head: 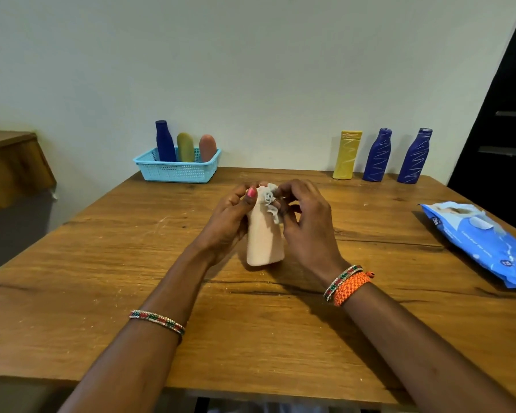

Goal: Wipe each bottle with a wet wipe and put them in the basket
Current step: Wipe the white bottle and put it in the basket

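The left hand (227, 222) is wrapped around the upper body of a pale pink plastic bottle (264, 236), its thumb pressed near the cap, holding it tilted above the middle of the wooden bench (102, 263). The right hand (304, 222) pinches a crumpled white wet wipe (271, 202) against the bottle's neck and shoulder; how far the wipe runs round the far side is probably hidden by the fingers.

This looks like the wiping step, with the neck being cleaned and the lower body bare of marks.

Outward from the hands, at the far left of the bench stands a light blue perforated plastic basket (176, 171) already holding three bottles: a dark blue one (164, 141), an olive-yellow one (186, 147) and a reddish-pink one (208, 148). At the far right, well apart from the basket, a yellow flat-sided bottle (347, 155) and two dark blue bottles (377, 155) (414, 156) stand upright in a row, all streaked with pale scribbled marks. A blue soft pack of wipes (486, 242) lies near the right edge.

Once the neck is clean, the next move calls for carrying the pink bottle far-left and standing it in the free space at the near side of the basket, then fetching one of the marked bottles.
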